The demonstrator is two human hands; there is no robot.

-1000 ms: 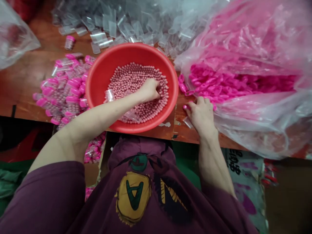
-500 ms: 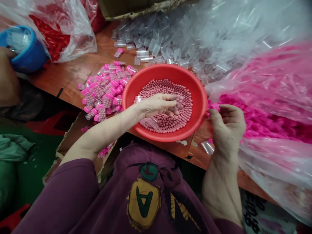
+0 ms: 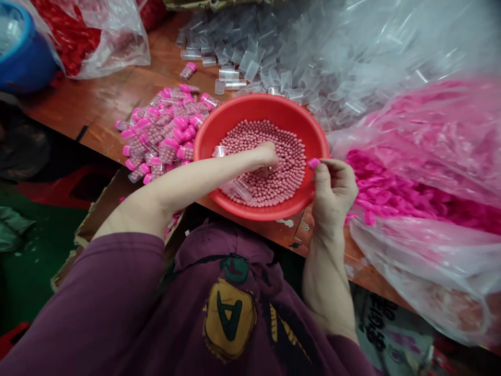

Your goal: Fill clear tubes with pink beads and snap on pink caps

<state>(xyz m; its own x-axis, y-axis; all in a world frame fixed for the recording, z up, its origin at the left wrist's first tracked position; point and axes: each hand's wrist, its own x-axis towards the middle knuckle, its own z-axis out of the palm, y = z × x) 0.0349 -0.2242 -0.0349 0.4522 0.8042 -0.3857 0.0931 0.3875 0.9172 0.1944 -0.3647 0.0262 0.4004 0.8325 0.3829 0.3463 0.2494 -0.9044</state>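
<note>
In mid-frame, the left hand (image 3: 268, 154) dipped into pink beads (image 3: 287, 143) inside a red plastic bowl (image 3: 270, 213); its fingertips were hidden, so whether it gripped anything could not be told. Right of centre, the right hand (image 3: 335, 189) pinched a pink cap (image 3: 313, 163) between thumb and finger, by the bowl's right rim. A blue container (image 3: 23, 60) was cut off at the upper left, and clear tubes (image 3: 250, 65) blurred into haze at the upper right. The scuffed, reddish-brown tabletop (image 3: 70, 99) slanted across the frame, with green floor (image 3: 37, 271) at the lower left.
</note>
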